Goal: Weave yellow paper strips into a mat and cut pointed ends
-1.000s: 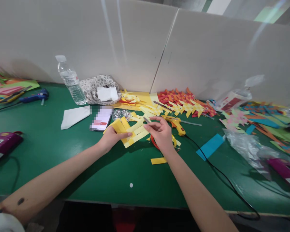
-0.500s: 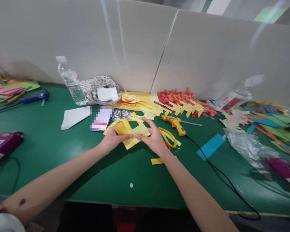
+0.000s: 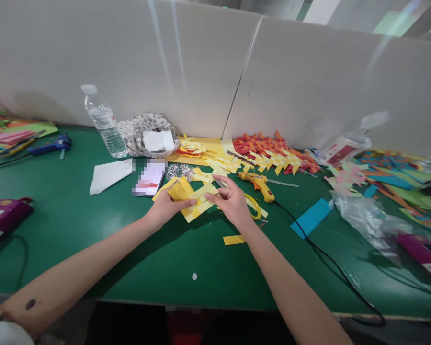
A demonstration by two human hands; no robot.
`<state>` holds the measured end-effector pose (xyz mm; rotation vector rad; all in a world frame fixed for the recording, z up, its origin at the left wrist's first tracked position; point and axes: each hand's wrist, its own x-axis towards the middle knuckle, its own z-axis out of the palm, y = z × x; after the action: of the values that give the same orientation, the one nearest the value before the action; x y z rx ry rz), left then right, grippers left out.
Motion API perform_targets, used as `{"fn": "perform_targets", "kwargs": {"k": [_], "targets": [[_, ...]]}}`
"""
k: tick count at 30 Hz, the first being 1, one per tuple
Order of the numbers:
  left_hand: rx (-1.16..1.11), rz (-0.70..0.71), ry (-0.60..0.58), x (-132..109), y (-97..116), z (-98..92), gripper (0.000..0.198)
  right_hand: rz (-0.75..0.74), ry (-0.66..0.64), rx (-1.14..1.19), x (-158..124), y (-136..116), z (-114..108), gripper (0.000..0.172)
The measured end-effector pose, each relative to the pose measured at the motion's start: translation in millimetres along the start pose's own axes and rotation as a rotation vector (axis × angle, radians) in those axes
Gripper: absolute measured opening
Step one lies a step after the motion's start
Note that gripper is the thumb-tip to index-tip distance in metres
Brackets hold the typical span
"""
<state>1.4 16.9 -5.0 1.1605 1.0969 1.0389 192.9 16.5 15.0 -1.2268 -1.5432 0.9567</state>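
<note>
A woven piece of yellow paper strips (image 3: 192, 197) lies at the middle of the green table (image 3: 75, 230). My left hand (image 3: 167, 207) pinches its left side, thumb on top. My right hand (image 3: 232, 201) pinches the ends of the strips on its right side, fingers closed on them. Yellow-handled scissors (image 3: 253, 205) lie just behind my right hand, partly hidden by it. A loose yellow strip (image 3: 234, 239) rests on the table below my right wrist.
A yellow glue gun (image 3: 257, 183) with a black cord (image 3: 319, 251) lies right of the scissors. A phone (image 3: 150, 178), white paper (image 3: 109, 174), water bottle (image 3: 102, 122) and patterned pouch (image 3: 143, 132) sit to the left. Finished woven pieces (image 3: 273, 155) line the white partition; plastic bag (image 3: 369, 220) at right.
My right hand let go of the scissors, moved left onto the yellow strips, then drew back slightly while still pinching them. My left hand stayed on the woven piece.
</note>
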Motion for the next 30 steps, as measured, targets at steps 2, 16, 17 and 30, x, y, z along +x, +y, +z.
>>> {"fn": "perform_targets", "kwargs": {"k": [2,16,17,30], "targets": [[0.014,-0.003,0.008,-0.2,1.3,0.0,0.040,0.024,0.013,0.000,0.9,3.7,0.7,0.049],[0.041,-0.011,0.013,0.3,1.0,-2.2,0.036,0.034,-0.008,-0.022,2.0,4.4,1.6,0.031],[0.042,-0.013,0.012,0.5,0.5,-2.3,0.037,0.028,-0.010,-0.027,2.4,5.8,1.4,0.030],[0.035,-0.018,0.009,0.4,0.6,-3.3,0.035,0.100,0.035,0.085,2.2,-1.2,1.2,0.030]]}}
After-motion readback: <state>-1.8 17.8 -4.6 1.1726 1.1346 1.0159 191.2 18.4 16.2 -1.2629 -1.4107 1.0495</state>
